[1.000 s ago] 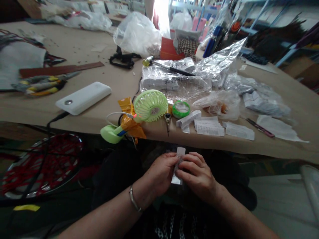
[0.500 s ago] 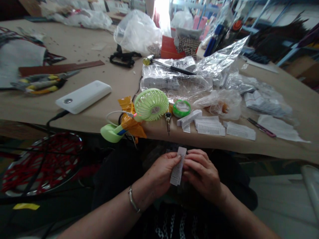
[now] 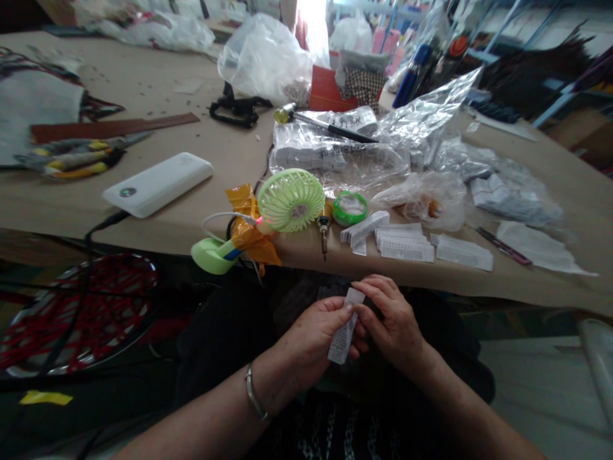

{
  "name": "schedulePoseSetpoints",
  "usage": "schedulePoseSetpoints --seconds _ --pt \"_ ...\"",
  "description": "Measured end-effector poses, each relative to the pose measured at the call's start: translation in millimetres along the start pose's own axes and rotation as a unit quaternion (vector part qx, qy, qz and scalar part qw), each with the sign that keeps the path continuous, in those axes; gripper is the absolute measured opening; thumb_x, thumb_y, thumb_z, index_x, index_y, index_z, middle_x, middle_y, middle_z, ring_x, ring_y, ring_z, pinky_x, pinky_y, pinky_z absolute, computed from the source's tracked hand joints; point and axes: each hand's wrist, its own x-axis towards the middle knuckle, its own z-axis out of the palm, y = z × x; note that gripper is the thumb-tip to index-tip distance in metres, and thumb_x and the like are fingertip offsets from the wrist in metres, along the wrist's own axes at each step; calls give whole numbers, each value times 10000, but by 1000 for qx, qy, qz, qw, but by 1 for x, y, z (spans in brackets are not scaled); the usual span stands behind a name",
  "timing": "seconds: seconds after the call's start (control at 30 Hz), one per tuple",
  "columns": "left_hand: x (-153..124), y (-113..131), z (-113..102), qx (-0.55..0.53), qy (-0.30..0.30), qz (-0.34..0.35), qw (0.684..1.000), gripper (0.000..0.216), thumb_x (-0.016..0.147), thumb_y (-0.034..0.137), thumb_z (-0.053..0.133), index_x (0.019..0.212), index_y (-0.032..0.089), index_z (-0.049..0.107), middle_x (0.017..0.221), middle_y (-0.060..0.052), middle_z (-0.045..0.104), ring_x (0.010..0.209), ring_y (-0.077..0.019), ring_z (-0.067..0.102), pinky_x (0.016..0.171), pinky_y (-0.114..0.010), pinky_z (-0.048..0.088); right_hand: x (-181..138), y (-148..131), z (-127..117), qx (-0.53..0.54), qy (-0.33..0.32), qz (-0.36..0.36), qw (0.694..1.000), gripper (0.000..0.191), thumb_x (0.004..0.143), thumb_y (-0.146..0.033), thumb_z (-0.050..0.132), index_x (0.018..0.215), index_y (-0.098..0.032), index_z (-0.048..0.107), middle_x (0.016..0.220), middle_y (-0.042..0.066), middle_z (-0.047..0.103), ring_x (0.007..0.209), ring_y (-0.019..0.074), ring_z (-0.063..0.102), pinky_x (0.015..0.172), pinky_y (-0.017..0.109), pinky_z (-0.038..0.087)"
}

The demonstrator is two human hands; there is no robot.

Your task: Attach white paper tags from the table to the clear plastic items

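White paper strip (image 3: 341,342) is near table edge (image 3: 407,271), clamped in left hand (image 3: 306,335); right hand (image 3: 397,326) at its top (can't tell if pinching). Strip's print is too small to read; wrapped bundle (image 3: 352,118) bears unreadable handwriting.

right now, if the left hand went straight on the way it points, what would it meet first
Probably the right hand, just ahead of the left hand at the paper strip; depth is unclear, so they may be touching.

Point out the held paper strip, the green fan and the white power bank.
Paper strip (image 3: 343,338), head view: its printed face.
Green fan (image 3: 293,202), head view: its round cage.
White power bank (image 3: 161,183), head view: its top face.
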Motion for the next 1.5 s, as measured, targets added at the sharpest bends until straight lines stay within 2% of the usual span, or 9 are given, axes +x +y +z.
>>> schedulePoseSetpoints --seconds 0.2,0.4,0.53,0.77,1.07,1.13,1.3,1.4,1.5 --pt "0 0 0 -15 1 0 1000 138 843 265 538 858 132 575 641 -9 572 492 -95 558 474 -201 420 0 -5 -1 126 8 130 983 268 835 -305 533 1081 -208 578 986 59 638 917 194 595 825 343 486" --pt "-2 -1 -1 16 -3 11 1000 186 819 319 567 840 134 572 644 -4 576 478 -89 541 468 -204 407 6 -10 3 336 -36 288 896 191 788 -365 595 756 -178 578 681 -19 600 611 109 545 611 234 455" --pt "-2 0 -6 55 -36 8 998 202 797 327 594 767 127 577 641 -17 593 512 -96 554 501 -208 413 7 -11 4 371 -38 310 875 188 771 -355 616 739 -174 574 652 -29 586 565 92 513 573 218 436" --pt "-2 2 -7 54 -32 -1 998 214 769 344 620 772 135 575 615 -13 596 493 -109 561 494 -224 428 6 -13 5 373 -25 302 877 182 766 -354 624 739 -181 574 667 -26 595 586 98 535 562 208 454" --pt "0 -2 -8 24 -18 33 999 171 821 304 551 867 141 580 628 -2 573 507 -97 545 475 -200 416 -6 -14 14 329 8 271 905 359 809 -334 583 1153 -234 555 1040 37 643 966 173 598 889 323 460" --pt "-1 -1 -6 26 -25 32 999 165 831 300 540 856 141 576 619 0 567 502 -97 547 461 -192 408 -6 -10 15 381 -7 284 880 361 806 -341 587 1152 -240 558 1011 33 652 916 165 615 845 313 481" --pt "-6 0 -1 21 -67 5 998 189 834 316 538 805 132 568 604 -10 567 479 -100 550 450 -191 410 -1 3 12 565 -110 298 761 348 727 -297 662 1065 -231 616 1072 43 643 853 153 637 767 284 513" --pt "-7 -3 -2 19 -93 -14 995 226 840 322 530 750 118 565 601 -23 569 481 -105 562 476 -210 448 4 5 10 617 -177 266 719 333 678 -316 705 982 -189 658 1137 64 611 954 181 617 853 307 487" --pt "-6 -6 -5 17 -95 -16 995 196 825 326 556 844 131 572 610 -14 575 483 -114 572 456 -208 445 7 4 12 652 -189 261 686 276 681 -325 708 915 -184 664 1136 64 602 931 179 621 804 300 503"
